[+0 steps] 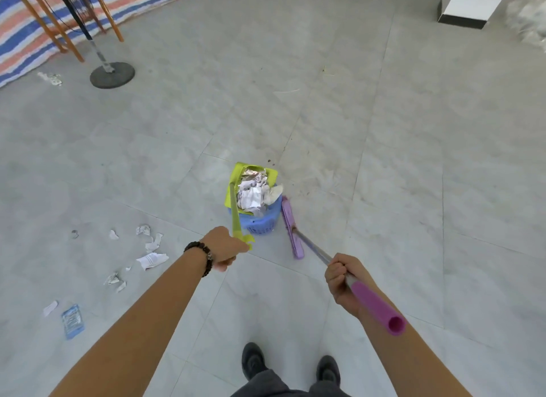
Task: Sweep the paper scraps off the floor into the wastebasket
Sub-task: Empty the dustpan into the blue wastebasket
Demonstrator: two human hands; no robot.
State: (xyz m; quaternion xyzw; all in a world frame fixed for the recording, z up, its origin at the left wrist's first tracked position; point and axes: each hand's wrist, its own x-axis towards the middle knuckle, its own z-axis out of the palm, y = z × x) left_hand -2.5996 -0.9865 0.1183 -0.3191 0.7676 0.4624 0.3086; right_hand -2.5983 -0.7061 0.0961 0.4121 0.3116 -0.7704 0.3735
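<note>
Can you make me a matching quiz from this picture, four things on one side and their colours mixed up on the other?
Things:
1. dustpan
2. wastebasket
3. broom
4. fan base

Colours:
A. purple
B. black
C. yellow-green
D. blue

Pairs: 1-C, 2-D, 3-A, 4-B.

The left hand holds the dustpan's handle; the right hand grips the broom's handle.
</note>
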